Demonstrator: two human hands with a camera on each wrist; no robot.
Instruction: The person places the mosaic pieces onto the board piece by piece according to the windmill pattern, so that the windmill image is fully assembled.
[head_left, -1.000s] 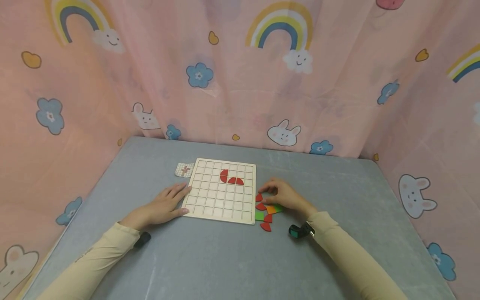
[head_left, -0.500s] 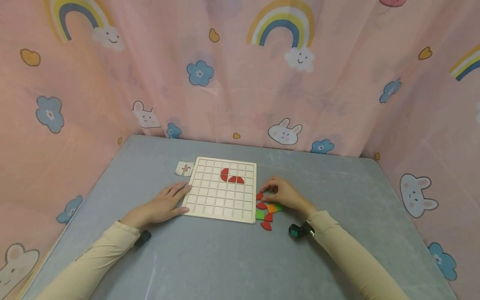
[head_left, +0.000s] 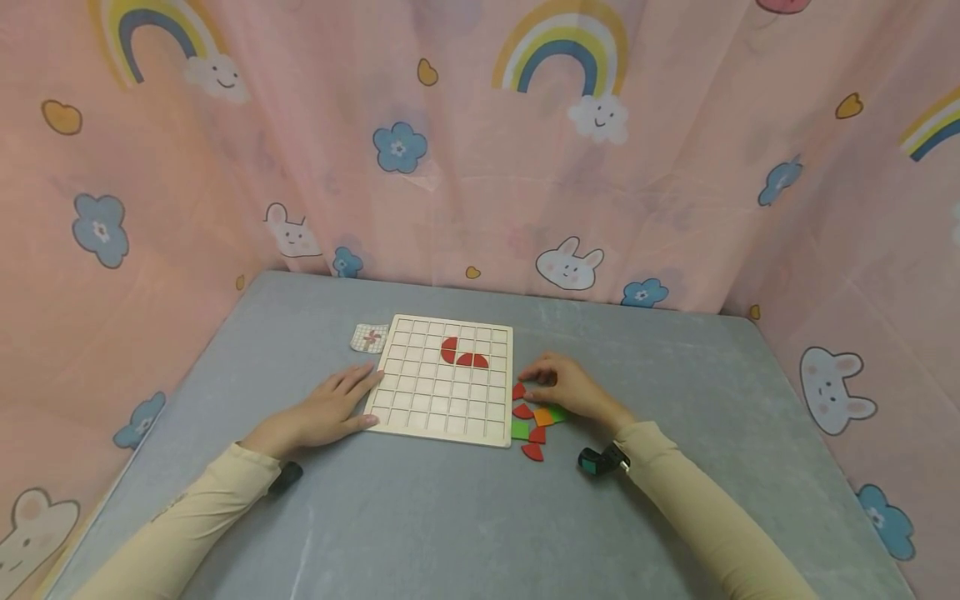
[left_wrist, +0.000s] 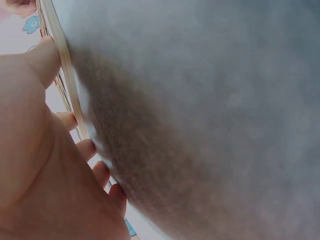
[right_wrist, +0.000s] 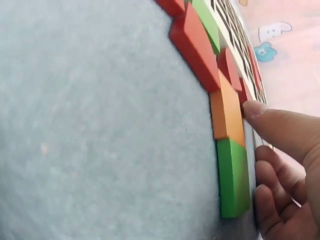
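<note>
In the head view a square wooden grid board (head_left: 435,400) lies on the grey table. Three red quarter-circle tiles (head_left: 448,352) sit in its cells, toward the upper middle. My left hand (head_left: 330,408) rests with spread fingers along the board's left edge; the left wrist view shows thumb and fingertips at the board's pale side (left_wrist: 70,80). Just off the right edge, my right hand (head_left: 566,387) pinches a loose red quarter-circle tile (head_left: 518,390) between thumb and index finger. The right wrist view has the thumb (right_wrist: 280,125) against that tile, its other fingers curled.
Beside the right hand lie more red tiles (head_left: 532,452), a green square tile (head_left: 520,430), an orange tile (head_left: 543,417) and another green tile (head_left: 558,414). A small pattern card (head_left: 367,338) with a red pinwheel lies left of the board. Pink printed curtains (head_left: 480,200) surround the table.
Both hands stay almost where they were, and the tiles on the board keep their places. The right fingertips shift only slightly at the red tile.
</note>
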